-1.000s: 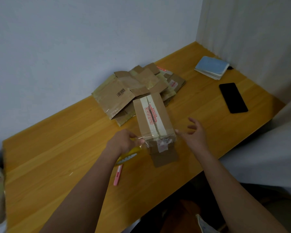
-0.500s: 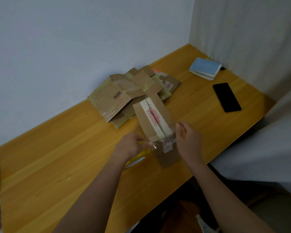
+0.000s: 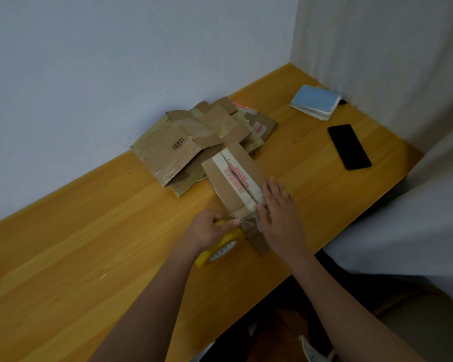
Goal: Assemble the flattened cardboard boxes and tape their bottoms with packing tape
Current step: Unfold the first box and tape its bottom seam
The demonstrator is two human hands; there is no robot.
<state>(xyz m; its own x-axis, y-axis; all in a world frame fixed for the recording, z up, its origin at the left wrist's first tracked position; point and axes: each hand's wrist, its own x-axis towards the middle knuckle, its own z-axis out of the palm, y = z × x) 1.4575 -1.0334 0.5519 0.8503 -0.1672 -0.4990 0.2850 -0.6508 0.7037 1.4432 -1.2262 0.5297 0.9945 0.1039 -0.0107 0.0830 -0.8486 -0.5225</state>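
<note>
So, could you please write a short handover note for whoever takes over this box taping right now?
Left hand grips the yellow tape roll at the near end of the assembled box.
Right hand lies flat, fingers straight, pressing tape onto that end.
Box stands on the wooden table, seam up; the seam carries printed tape.
Flattened boxes are piled behind it by the wall.
Left: finish and cut this strip, then assemble and tape the pile.
</note>
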